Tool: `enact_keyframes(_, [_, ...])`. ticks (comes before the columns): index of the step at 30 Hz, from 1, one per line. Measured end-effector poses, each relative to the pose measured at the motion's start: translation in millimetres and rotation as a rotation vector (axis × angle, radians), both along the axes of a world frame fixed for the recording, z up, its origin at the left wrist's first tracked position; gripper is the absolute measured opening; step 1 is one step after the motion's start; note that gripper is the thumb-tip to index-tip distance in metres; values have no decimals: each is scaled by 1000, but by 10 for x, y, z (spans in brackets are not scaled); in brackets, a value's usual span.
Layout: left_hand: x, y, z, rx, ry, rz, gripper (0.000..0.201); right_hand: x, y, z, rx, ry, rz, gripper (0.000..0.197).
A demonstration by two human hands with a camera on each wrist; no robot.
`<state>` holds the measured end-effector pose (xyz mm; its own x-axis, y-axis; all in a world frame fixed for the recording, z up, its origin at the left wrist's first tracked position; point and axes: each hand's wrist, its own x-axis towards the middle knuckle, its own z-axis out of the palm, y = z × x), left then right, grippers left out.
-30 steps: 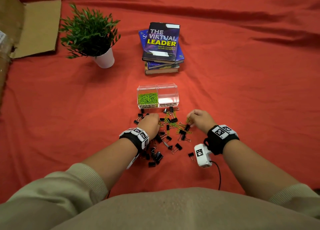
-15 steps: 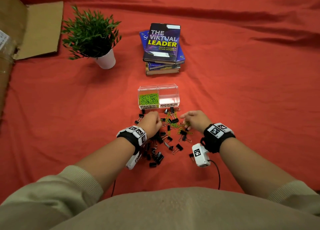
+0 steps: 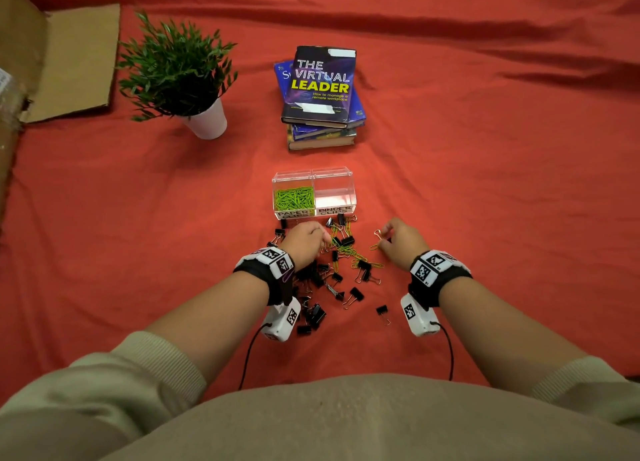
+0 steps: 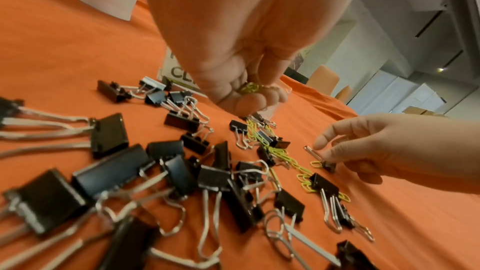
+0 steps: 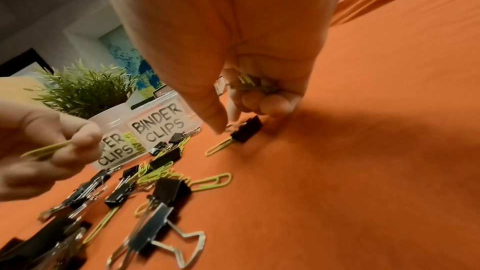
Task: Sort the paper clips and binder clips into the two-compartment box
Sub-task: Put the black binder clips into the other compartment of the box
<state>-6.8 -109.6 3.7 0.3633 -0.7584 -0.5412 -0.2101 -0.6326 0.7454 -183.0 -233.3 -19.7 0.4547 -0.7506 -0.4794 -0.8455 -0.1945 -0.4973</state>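
Both hands are down in the clip pile on the red cloth (image 3: 485, 190). The left hand (image 3: 304, 240) has its fingers curled around a small bunch of green paper clips (image 4: 249, 88), pinched between thumb and fingertips. The right hand (image 3: 403, 238) is also curled round a few green clips (image 5: 246, 84) while its thumb and forefinger close on the wire handle of a small black binder clip (image 5: 246, 128). That clip lies flat just under the fingertips, with a green paper clip sticking out from it. The two-compartment box (image 3: 348, 183) sits just beyond both hands, long side across, labels facing the person; green clips fill its left half.
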Motion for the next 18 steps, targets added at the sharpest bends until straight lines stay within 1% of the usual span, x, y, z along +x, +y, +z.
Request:
enact_keyframes(1, [-17,-8,-18,8,13,10,33,-5,-6,10,-11,-13,-3,14])
enact_keyframes(3, [-63,-35,-51,13,3,4,30,3,20,20,-12,-13,48,14])
enact_keyframes(5, [-119,-61,-78,13,-57,-22,22,33,83,15,-4,7,124,15])
enact_keyframes(7, [-158,-74,-118,23,-140,-51,16,71,147,9,-29,65,198,18])
enact_keyframes(9, [-176,-61,-140,35,-236,-130,13,97,162,1,-68,131,226,21])
enact_keyframes(11, [-170,-30,-148,54,-366,-289,9,97,144,-10,-79,195,222,22])
enact_keyframes(13, [-160,-7,-154,90,-467,-435,16,73,126,-33,-81,228,233,19])
enact_keyframes(14, [-155,-2,-165,101,-496,-478,19,67,123,-41,-75,241,239,19])
enact_keyframes(18, [-165,16,-178,104,-540,-507,20,66,130,-59,-26,320,248,29])
